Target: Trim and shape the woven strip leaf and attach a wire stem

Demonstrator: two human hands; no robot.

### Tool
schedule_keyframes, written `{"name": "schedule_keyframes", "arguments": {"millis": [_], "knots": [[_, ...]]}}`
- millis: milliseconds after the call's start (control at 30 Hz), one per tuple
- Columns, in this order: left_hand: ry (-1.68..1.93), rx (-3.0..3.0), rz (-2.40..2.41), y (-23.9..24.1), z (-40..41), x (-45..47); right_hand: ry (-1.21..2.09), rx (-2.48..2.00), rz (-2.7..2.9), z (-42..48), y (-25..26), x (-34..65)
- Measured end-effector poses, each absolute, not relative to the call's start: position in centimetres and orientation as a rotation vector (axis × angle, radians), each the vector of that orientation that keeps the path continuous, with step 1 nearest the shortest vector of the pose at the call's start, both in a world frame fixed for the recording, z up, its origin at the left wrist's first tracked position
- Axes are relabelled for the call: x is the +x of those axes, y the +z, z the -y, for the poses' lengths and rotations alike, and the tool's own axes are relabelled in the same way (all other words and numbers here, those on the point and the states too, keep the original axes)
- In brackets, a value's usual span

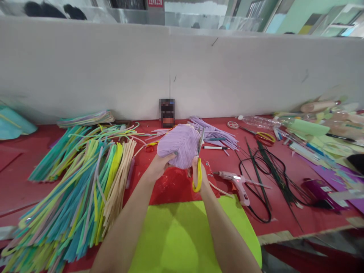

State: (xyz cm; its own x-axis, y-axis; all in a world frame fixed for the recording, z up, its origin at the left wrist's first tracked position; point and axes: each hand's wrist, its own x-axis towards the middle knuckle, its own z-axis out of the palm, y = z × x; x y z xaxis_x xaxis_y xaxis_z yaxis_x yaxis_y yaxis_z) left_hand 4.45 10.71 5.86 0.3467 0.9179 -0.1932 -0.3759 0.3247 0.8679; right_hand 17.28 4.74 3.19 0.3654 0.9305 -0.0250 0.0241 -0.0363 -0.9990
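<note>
My left hand (159, 165) grips the lower left edge of a rounded lilac piece (180, 146) made of ribbed strips, held up above the red table (34, 167). My right hand (199, 176) is closed through the yellow handles of a pair of scissors (198, 163). The blades point upward along the right edge of the lilac piece. A bright green foam sheet (182, 235) lies under my forearms.
A big heap of coloured strips (79, 189) covers the left of the table. Loose lilac strips (216, 134), a glue gun (237, 182), dark wires (267, 170), a second pair of scissors (263, 135) and a plastic bottle (258, 122) lie to the right. A grey partition (113, 68) stands behind.
</note>
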Motion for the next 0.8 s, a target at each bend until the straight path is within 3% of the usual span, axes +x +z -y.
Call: {"name": "schedule_keyframes", "arguments": {"millis": [800], "knots": [[0.967,0.934,-0.768,5.3,-11.4,3.6,1.057,-1.306,0.723,-4.7,3.1,16.7]]}}
